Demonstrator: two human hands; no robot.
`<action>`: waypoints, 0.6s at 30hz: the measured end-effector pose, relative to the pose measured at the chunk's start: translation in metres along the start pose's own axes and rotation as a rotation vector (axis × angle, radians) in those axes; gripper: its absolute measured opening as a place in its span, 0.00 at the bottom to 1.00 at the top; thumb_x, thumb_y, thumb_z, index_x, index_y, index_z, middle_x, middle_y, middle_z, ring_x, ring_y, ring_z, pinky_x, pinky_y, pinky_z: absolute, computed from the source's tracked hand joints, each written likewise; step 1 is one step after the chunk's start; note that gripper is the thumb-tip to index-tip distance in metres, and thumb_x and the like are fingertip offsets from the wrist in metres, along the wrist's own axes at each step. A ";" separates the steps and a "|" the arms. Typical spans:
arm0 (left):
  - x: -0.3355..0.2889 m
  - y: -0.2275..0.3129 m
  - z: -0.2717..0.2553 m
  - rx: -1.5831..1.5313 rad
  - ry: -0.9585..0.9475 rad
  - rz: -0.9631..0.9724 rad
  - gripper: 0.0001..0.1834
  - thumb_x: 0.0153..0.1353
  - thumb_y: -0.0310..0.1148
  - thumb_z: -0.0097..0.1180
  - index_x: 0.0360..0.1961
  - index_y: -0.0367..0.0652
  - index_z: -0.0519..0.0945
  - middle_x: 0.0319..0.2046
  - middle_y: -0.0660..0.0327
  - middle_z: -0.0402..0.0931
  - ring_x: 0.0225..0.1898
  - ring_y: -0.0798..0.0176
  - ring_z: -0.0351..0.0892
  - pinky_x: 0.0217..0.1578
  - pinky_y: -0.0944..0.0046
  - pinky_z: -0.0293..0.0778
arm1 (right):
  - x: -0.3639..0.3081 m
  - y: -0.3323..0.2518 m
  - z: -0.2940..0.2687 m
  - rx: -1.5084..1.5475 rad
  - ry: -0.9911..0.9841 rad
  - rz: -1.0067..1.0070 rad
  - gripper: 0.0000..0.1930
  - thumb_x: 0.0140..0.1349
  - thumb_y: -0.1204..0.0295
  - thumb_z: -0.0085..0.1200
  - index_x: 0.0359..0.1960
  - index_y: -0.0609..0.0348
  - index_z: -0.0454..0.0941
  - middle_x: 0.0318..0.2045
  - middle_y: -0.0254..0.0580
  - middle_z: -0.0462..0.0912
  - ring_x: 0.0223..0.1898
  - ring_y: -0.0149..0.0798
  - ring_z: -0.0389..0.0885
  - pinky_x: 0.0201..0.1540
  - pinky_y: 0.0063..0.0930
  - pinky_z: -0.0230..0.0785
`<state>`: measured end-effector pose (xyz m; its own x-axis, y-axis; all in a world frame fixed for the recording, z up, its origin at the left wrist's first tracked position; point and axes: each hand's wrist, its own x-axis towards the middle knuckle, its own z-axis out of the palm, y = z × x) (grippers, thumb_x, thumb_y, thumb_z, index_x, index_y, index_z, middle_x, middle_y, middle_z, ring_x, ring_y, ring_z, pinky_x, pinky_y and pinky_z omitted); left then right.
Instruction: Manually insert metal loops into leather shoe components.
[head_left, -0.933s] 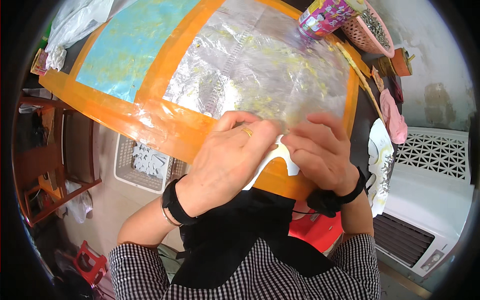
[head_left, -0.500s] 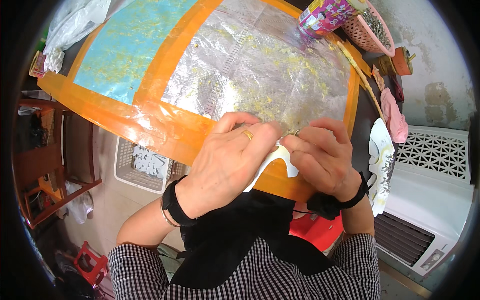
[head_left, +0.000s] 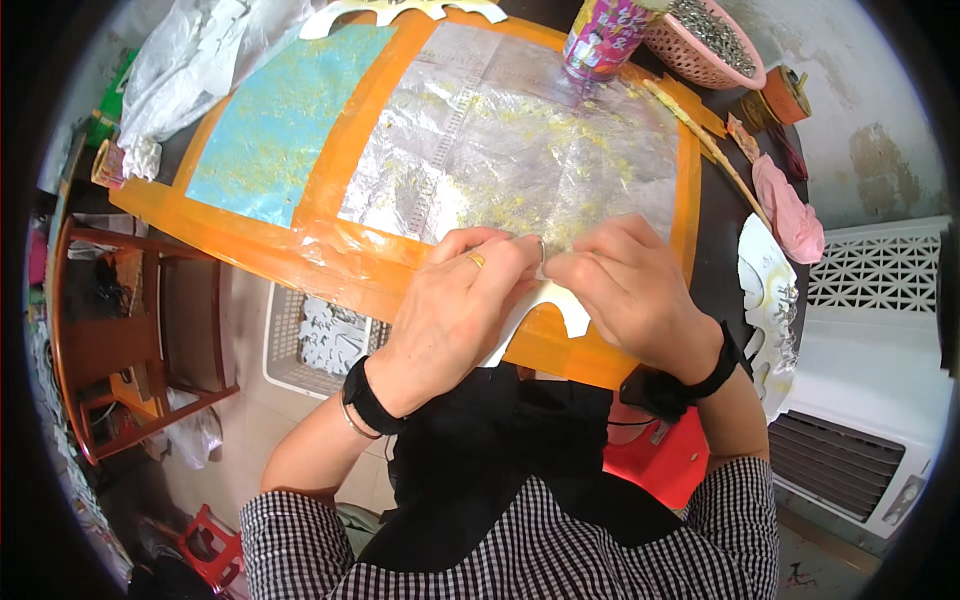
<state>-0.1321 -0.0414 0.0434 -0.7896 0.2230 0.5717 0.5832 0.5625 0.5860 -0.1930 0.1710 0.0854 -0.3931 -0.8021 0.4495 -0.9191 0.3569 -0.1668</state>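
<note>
My left hand (head_left: 455,295) is closed on a white, flat piece with a scalloped edge (head_left: 560,306), near the table's front edge. A small, thin, curved metal piece (head_left: 543,252) shows beside the left fingertips. My right hand (head_left: 640,290) is close on the right, its thumb and fingers pinched together just above the white piece. Whatever lies within that pinch is hidden by the fingers. Beneath both hands lies a table cover (head_left: 560,150) of clear film and orange tape, smeared with yellow residue.
A purple printed cup (head_left: 600,45) and a pink basket of small metal pieces (head_left: 705,45) stand at the far right. A stick (head_left: 700,135), pink cloth (head_left: 785,210) and another scalloped white piece (head_left: 768,290) lie along the right. Below left is a white crate (head_left: 285,345).
The whole view has shifted, bringing a white scalloped piece at the far edge into sight. My hands stay close together over the held piece; a curved metal piece now shows by the left fingertips.
</note>
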 end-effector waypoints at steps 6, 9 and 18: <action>-0.003 -0.001 0.008 -0.060 0.039 -0.049 0.21 0.59 0.18 0.68 0.53 0.39 0.77 0.39 0.57 0.85 0.45 0.48 0.85 0.51 0.53 0.79 | -0.001 0.004 0.005 0.147 -0.026 0.040 0.08 0.59 0.75 0.63 0.40 0.58 0.82 0.35 0.37 0.77 0.43 0.40 0.75 0.48 0.36 0.67; -0.007 0.003 0.005 -0.134 -0.008 -0.221 0.24 0.57 0.18 0.70 0.54 0.40 0.77 0.40 0.57 0.86 0.46 0.48 0.85 0.50 0.55 0.79 | -0.005 0.003 0.003 0.176 -0.030 0.058 0.08 0.59 0.75 0.63 0.40 0.59 0.83 0.35 0.37 0.77 0.45 0.40 0.75 0.48 0.36 0.67; 0.002 -0.001 -0.002 -0.278 -0.030 -0.392 0.26 0.61 0.22 0.72 0.58 0.38 0.75 0.36 0.57 0.88 0.46 0.62 0.86 0.51 0.63 0.79 | -0.015 0.012 0.005 0.279 0.008 0.026 0.08 0.58 0.76 0.62 0.39 0.59 0.87 0.40 0.36 0.83 0.48 0.41 0.77 0.53 0.36 0.69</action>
<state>-0.1336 -0.0426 0.0450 -0.9629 0.0625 0.2627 0.2665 0.3752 0.8878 -0.1981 0.1848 0.0726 -0.4177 -0.7900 0.4488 -0.8809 0.2310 -0.4132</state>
